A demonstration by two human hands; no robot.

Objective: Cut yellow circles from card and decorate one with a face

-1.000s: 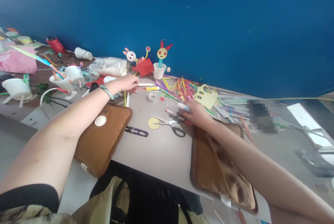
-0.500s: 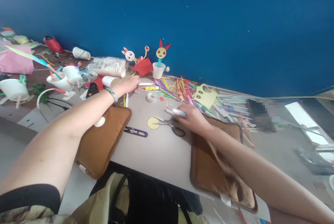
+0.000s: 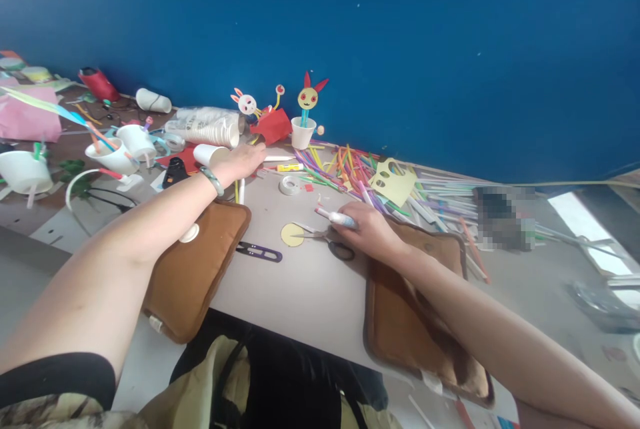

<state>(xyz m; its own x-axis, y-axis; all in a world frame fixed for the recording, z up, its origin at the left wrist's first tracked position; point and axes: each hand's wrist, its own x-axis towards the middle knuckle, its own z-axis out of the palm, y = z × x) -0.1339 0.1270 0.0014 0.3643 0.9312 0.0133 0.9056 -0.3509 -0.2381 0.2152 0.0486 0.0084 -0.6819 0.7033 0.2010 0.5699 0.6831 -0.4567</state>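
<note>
My left hand (image 3: 241, 161) reaches to the back of the table beside a white paper cup (image 3: 207, 154) and below some red paper (image 3: 273, 127). Its fingers are curled together, and their tips are hidden. At the centre right, my right hand (image 3: 367, 229) is closed around a white pen-shaped tube (image 3: 343, 219) that points left. Just below that hand lie scissors (image 3: 341, 251) with dark handles. Their blades rest over a pale yellow paper disc (image 3: 292, 235). To the left of the disc are thread snips (image 3: 260, 252). A roll of clear tape (image 3: 289, 185) lies between my hands.
Brown cushions, one left (image 3: 197, 276) and one right (image 3: 413, 309), lie under my forearms. Colourful pipe cleaners (image 3: 350, 166) and yellow cut-out paper (image 3: 394, 182) fill the back. A rabbit-eared figure stands in a white cup (image 3: 303, 134). Stacked cups (image 3: 213, 129) lie further left.
The whole view has shifted very slightly. Both hands keep nearly the same places, and the tube stays in my right hand.
</note>
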